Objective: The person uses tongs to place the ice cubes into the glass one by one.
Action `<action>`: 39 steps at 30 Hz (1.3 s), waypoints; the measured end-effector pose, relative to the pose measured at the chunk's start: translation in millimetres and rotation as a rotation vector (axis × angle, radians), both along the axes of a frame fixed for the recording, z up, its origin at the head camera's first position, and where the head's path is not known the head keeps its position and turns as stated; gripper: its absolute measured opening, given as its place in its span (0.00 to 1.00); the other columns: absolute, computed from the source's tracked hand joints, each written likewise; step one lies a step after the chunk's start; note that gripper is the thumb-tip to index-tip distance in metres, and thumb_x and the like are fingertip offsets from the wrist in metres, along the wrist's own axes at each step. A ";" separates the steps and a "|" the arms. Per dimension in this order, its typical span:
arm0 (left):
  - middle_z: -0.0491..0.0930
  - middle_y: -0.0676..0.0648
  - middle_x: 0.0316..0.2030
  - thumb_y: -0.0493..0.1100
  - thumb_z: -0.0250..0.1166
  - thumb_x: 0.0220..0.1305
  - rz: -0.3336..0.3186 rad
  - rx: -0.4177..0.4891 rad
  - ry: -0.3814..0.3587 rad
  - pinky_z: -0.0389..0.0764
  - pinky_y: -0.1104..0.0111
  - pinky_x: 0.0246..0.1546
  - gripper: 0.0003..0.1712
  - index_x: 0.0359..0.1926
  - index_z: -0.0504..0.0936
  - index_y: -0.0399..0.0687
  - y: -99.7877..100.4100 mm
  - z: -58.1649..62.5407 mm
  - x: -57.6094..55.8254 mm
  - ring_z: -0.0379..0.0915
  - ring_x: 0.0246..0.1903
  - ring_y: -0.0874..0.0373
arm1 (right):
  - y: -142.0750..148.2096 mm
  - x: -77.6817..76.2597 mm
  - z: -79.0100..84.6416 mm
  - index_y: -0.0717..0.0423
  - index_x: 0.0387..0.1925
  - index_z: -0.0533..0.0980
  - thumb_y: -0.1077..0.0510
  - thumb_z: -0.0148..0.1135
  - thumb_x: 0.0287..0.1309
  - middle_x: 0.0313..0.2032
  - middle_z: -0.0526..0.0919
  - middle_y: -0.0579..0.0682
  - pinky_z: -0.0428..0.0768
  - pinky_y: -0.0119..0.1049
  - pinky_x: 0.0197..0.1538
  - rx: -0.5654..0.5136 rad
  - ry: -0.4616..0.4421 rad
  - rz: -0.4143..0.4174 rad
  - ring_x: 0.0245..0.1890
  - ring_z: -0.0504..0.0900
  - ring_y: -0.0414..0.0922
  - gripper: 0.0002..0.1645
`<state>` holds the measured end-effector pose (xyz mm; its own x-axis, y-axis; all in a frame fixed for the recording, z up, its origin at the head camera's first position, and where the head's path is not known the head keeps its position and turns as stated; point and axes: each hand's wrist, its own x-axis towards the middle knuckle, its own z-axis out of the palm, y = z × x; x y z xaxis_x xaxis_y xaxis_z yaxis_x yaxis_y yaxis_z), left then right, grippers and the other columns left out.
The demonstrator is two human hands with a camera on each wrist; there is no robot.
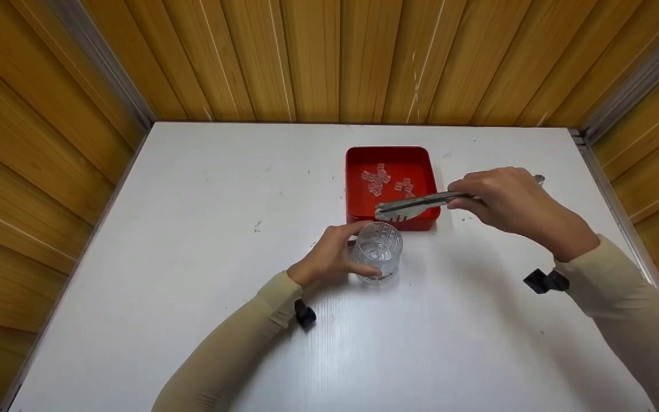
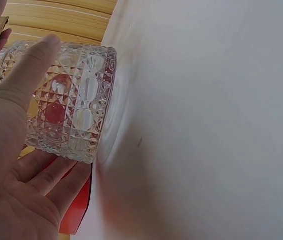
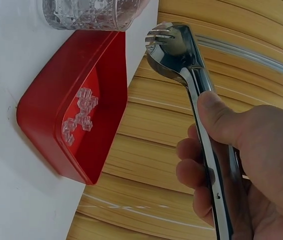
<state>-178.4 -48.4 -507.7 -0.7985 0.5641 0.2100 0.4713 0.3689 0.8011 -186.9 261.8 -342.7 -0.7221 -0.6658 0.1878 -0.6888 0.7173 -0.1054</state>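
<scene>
My left hand (image 1: 326,254) holds a clear cut-glass tumbler (image 1: 380,249) around its side, thumb and fingers on opposite walls. In the left wrist view the tumbler (image 2: 66,100) shows a faceted pattern and stands on the white table. With its fingers curled round the handles, my right hand (image 1: 507,200) grips metal tongs (image 1: 429,200). Their pronged tips hang above the near edge of a red tray (image 1: 419,225), close to the tumbler's rim. Whether the tongs' tips (image 3: 164,42) pinch a clear cube, I cannot tell. Several clear cubes (image 1: 376,178) lie in the tray.
The white table (image 1: 221,217) runs up to wood-look panels (image 1: 306,63) at the back and on both sides. A black wrist mount (image 1: 546,281) sticks out below the right sleeve, and another (image 1: 305,315) by the left sleeve.
</scene>
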 end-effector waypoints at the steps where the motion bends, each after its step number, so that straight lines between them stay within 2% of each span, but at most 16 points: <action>1: 0.84 0.48 0.56 0.51 0.88 0.41 -0.002 -0.002 0.007 0.78 0.71 0.58 0.51 0.66 0.77 0.44 0.0 -0.2 -0.1 0.80 0.55 0.57 | -0.5 2.0 0.1 0.51 0.38 0.86 0.58 0.77 0.57 0.24 0.82 0.41 0.71 0.33 0.23 -0.005 -0.004 0.009 0.21 0.71 0.38 0.08; 8: 0.85 0.48 0.56 0.51 0.88 0.41 -0.010 -0.006 0.025 0.78 0.70 0.59 0.52 0.68 0.76 0.44 -0.7 -0.4 -0.4 0.80 0.55 0.58 | -4.1 12.6 -2.7 0.53 0.42 0.88 0.58 0.78 0.56 0.28 0.87 0.44 0.74 0.33 0.24 -0.013 0.002 0.059 0.21 0.74 0.38 0.12; 15: 0.85 0.51 0.54 0.54 0.88 0.40 0.002 -0.026 0.071 0.79 0.69 0.57 0.52 0.67 0.77 0.47 -1.1 -0.1 -0.4 0.81 0.51 0.60 | -4.8 14.7 -6.0 0.52 0.39 0.88 0.58 0.79 0.53 0.26 0.85 0.42 0.72 0.31 0.22 -0.050 0.050 0.134 0.19 0.71 0.36 0.10; 39: 0.85 0.52 0.53 0.53 0.88 0.40 0.008 -0.039 0.044 0.78 0.69 0.58 0.51 0.67 0.77 0.48 -0.4 -0.5 -0.2 0.80 0.51 0.61 | -6.8 15.4 -15.3 0.52 0.42 0.89 0.59 0.80 0.52 0.27 0.86 0.44 0.71 0.31 0.22 -0.024 0.029 0.128 0.19 0.71 0.36 0.14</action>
